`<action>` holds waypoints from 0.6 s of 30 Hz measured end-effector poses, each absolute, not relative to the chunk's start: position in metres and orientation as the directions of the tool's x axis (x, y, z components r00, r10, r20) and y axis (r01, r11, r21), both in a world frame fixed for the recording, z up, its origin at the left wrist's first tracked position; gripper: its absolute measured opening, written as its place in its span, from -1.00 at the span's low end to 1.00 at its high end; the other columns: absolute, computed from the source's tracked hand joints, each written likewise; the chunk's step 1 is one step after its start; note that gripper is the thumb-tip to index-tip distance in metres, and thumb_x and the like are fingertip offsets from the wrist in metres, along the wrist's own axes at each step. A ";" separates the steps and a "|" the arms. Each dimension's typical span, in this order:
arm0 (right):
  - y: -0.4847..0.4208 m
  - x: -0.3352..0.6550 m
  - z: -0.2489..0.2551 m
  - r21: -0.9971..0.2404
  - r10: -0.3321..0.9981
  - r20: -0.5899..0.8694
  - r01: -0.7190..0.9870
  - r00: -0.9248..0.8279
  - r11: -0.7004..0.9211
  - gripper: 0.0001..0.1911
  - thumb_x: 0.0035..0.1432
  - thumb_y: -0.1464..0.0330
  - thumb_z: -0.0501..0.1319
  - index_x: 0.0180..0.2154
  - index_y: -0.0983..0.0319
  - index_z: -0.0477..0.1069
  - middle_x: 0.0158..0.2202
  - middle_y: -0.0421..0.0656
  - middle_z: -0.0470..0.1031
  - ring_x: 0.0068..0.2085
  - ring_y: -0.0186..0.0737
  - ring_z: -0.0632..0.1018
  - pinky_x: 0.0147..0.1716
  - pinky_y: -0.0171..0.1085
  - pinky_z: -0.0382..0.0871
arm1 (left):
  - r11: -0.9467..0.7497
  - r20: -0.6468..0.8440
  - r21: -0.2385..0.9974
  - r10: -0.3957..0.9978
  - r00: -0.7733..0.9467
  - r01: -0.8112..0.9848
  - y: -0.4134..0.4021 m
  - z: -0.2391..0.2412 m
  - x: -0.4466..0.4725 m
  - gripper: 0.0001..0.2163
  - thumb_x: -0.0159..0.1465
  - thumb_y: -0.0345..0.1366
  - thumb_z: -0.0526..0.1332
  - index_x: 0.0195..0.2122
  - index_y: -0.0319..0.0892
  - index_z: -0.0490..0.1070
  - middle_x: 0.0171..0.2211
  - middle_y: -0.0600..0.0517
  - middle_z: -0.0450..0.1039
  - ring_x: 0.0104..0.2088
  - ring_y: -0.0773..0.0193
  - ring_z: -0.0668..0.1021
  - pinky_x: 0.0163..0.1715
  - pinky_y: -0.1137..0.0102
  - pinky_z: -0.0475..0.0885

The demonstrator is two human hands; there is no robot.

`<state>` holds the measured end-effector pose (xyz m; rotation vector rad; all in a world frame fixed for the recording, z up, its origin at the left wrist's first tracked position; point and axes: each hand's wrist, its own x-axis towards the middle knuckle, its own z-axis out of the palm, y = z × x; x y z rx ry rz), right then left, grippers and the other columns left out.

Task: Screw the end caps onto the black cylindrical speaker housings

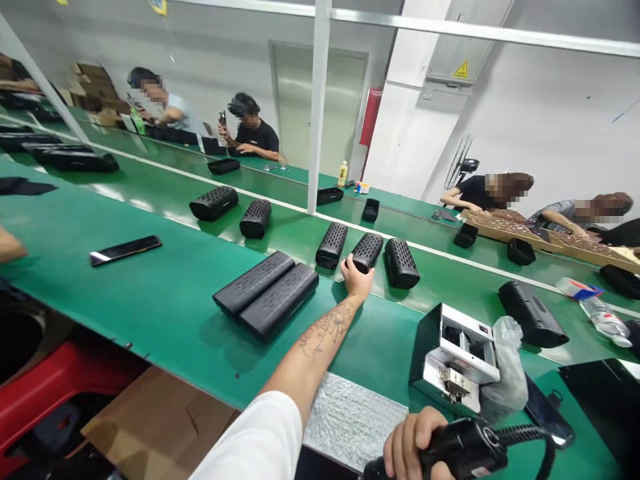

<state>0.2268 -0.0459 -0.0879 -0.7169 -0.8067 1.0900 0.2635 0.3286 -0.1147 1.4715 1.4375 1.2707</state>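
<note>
My left hand [357, 277] is stretched far forward, its fingers closed round the near end of a black perforated housing [369, 248] on the green conveyor. Similar housings stand close on both sides, one to the left [332, 244] and one to the right [402, 263]. Low in the view, my right hand [415, 440] grips a black corded electric screwdriver [463, 445], whose tip is out of sight. Two long black covers [267, 293] lie side by side on the green bench, left of my forearm.
A white-and-black screw feeder [455, 360] stands at the right, with a plastic bag [507, 367] and a phone [550, 410] beside it. Another phone [126, 251] lies left. A metal post [320, 107] rises beyond the conveyor. Several people work across the line.
</note>
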 end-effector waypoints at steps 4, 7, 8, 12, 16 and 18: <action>-0.050 0.231 -0.101 -0.841 0.959 0.142 -0.481 0.246 0.248 -0.38 0.21 -0.26 0.54 -0.26 0.04 0.34 -0.62 -0.42 0.13 -0.64 -0.33 0.27 -0.52 -0.24 0.39 | -0.105 0.153 0.942 0.980 -0.129 0.320 0.341 -0.120 0.281 -0.17 0.30 -0.36 0.59 0.54 -0.06 0.29 0.59 -0.33 0.17 0.66 -0.21 0.30 0.67 0.01 0.21; -0.051 0.232 -0.102 -0.839 0.958 0.138 -0.484 0.249 0.247 -0.43 0.26 -0.20 0.53 -0.22 0.04 0.37 -0.59 -0.40 0.18 -0.61 -0.33 0.29 -0.48 -0.22 0.41 | -0.029 0.084 0.952 0.982 -0.167 0.305 0.343 -0.122 0.281 -0.12 0.31 -0.26 0.61 0.58 -0.06 0.24 0.59 -0.34 0.20 0.64 -0.22 0.33 0.64 0.04 0.25; -0.051 0.232 -0.101 -0.842 0.959 0.133 -0.482 0.251 0.243 -0.45 0.27 -0.19 0.53 -0.20 0.04 0.38 -0.58 -0.39 0.22 -0.60 -0.33 0.31 -0.46 -0.21 0.43 | 0.013 0.042 0.957 0.982 -0.183 0.289 0.344 -0.121 0.280 -0.11 0.33 -0.19 0.62 0.59 -0.07 0.22 0.57 -0.35 0.25 0.61 -0.22 0.38 0.61 0.04 0.30; -0.048 0.226 -0.098 -0.848 0.957 0.057 -0.492 0.285 0.197 -0.50 0.34 -0.14 0.51 -0.16 0.06 0.41 -0.50 -0.35 0.35 -0.52 -0.31 0.43 -0.32 -0.17 0.50 | 0.229 -0.191 0.956 0.960 -0.205 0.182 0.357 -0.110 0.281 -0.20 0.42 0.10 0.57 0.51 -0.19 0.34 0.34 -0.34 0.54 0.32 -0.16 0.66 0.36 0.05 0.58; -0.043 0.217 -0.094 -0.818 0.956 0.053 -0.537 0.287 0.207 -0.53 0.35 -0.10 0.53 -0.14 0.07 0.44 -0.47 -0.35 0.40 -0.48 -0.35 0.49 -0.28 -0.22 0.44 | 0.418 -0.397 0.904 0.900 -0.180 0.095 0.367 -0.096 0.295 -0.51 0.59 0.04 0.42 0.36 -0.17 0.53 0.27 -0.17 0.62 0.16 -0.01 0.72 0.19 0.01 0.72; -0.042 0.214 -0.092 -0.814 0.956 0.053 -0.542 0.290 0.210 -0.55 0.36 -0.09 0.52 -0.13 0.07 0.46 -0.46 -0.34 0.42 -0.47 -0.35 0.49 -0.27 -0.22 0.44 | 0.462 -0.444 0.884 0.880 -0.169 0.078 0.367 -0.090 0.304 -0.56 0.61 -0.02 0.42 0.36 -0.15 0.55 0.29 -0.16 0.61 0.18 -0.01 0.72 0.18 0.00 0.74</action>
